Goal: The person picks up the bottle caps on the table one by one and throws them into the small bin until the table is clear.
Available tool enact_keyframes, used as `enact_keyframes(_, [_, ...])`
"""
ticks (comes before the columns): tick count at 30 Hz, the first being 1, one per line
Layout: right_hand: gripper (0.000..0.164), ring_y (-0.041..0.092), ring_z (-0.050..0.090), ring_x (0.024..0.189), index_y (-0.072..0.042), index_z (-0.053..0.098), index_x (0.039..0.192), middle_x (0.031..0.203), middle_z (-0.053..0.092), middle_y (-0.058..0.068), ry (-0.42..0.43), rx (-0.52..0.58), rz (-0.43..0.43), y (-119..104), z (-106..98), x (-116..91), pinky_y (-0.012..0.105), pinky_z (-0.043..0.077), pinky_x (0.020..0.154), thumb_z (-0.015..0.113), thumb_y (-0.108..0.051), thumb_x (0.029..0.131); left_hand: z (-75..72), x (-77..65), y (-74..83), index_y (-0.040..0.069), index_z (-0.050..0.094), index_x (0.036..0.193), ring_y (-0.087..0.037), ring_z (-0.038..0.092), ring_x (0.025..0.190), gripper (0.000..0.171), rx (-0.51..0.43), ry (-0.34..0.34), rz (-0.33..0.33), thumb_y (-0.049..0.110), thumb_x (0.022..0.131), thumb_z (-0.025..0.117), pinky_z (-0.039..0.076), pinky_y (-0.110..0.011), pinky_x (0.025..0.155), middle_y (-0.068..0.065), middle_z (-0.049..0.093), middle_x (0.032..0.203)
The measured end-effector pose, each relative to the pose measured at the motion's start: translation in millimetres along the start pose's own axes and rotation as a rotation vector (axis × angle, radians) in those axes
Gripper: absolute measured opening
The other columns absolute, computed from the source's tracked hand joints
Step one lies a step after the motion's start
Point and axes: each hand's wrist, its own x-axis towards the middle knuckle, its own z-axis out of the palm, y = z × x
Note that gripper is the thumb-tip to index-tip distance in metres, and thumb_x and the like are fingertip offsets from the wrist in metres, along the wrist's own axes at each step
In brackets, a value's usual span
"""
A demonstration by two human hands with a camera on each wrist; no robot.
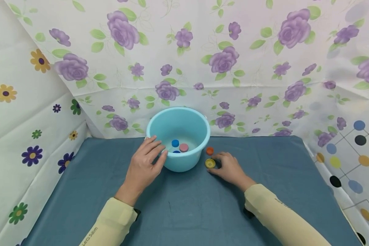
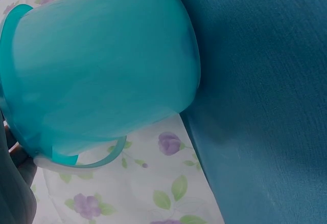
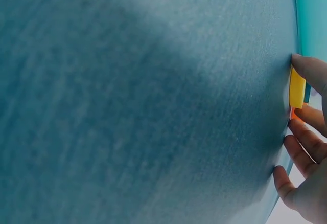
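Note:
A light blue bucket (image 1: 184,162) stands upright on the table, with blue caps (image 1: 175,143) and a pink cap (image 1: 183,147) on its bottom. At its near left rim is my left hand (image 1: 144,163), fingers loosely bent; whether they touch the rim I cannot tell. To the right of the bucket, my right hand (image 1: 230,167) pinches a yellow bottle cap (image 1: 210,163) between thumb and index finger. The yellow cap (image 3: 297,88) sits on the cloth, hollow side up. Just behind it lies an orange cap (image 1: 209,150), partly hidden in the right wrist view.
A blue-grey cloth (image 1: 190,212) covers the table. Behind the bucket hangs a floral curtain (image 1: 184,65), with patterned sheets at both sides. The bucket's handle (image 2: 102,162) hangs down along its side in the left wrist view.

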Motion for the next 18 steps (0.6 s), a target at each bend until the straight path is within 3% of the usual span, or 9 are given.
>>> enact_keyframes(12, [0.042,0.019,0.055,0.111,-0.024,0.069,0.11,0.116,0.063,-0.005,0.007,0.01,-0.014,4.5,0.7,1.7,0.046,0.051,0.095,0.075,-0.046,0.075,1.0,0.2,-1.1,0.006,0.072,0.102,-0.03,0.054,0.122,0.025,0.003,0.005,0.003,0.026,0.088,0.065,0.038,-0.043,0.114,-0.011,0.068,0.108])
enact_keyframes(18, [0.04,0.015,0.058,0.108,-0.025,0.067,0.11,0.11,0.065,-0.007,-0.019,0.097,0.036,6.7,-1.9,-1.0,0.041,0.053,0.093,0.075,-0.044,0.076,0.8,-0.2,-1.1,0.006,0.072,0.102,-0.03,0.054,0.122,0.024,0.003,-0.001,0.008,0.025,0.089,0.064,0.038,-0.042,0.115,-0.011,0.068,0.108])
